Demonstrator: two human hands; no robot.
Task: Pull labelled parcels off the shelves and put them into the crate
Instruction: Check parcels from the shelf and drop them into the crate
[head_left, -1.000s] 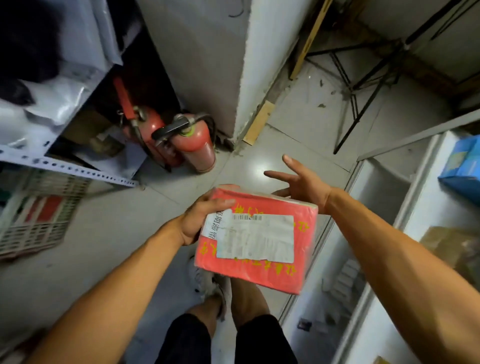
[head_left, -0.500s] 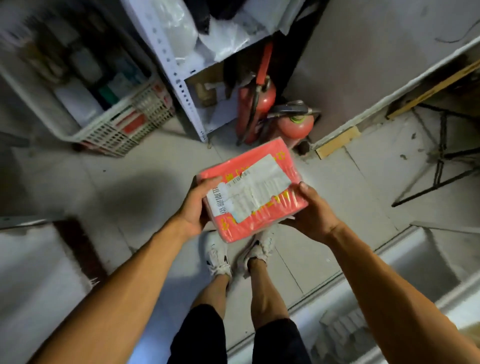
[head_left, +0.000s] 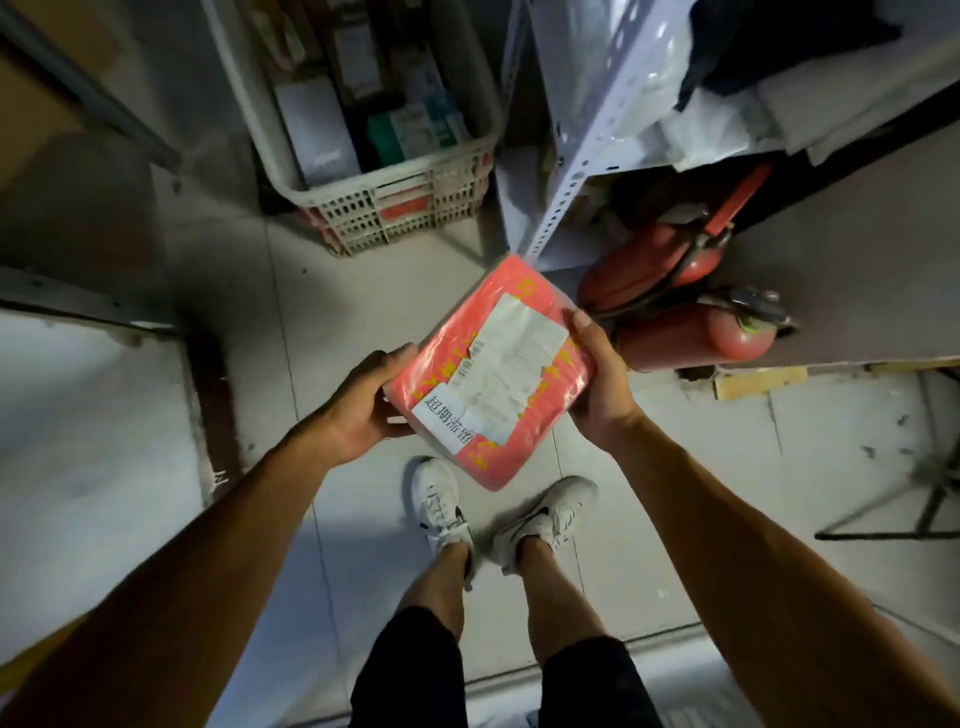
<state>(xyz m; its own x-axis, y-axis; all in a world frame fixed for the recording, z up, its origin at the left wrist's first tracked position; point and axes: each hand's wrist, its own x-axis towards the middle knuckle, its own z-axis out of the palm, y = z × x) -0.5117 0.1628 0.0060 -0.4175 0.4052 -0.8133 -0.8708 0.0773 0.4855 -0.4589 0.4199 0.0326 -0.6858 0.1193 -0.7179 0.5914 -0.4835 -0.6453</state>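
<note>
Red parcel (head_left: 491, 371) gripped at opposite edges by left hand (head_left: 363, 402) and right hand (head_left: 597, 384), fingers curled around it; above floor, near crate (head_left: 395, 202); long axis diagonal, label up.

Dim, uneven indoor light leaves the floor (head_left: 363, 322) palest at centre and darkening toward 9 and 3 o'clock, a soft shadow falls at 7 o'clock, the glossy parcel (head_left: 493, 374) shows faint glare, and wide-angle distortion bends the blurred shelf post (head_left: 587, 150) at 1 o'clock.
</note>
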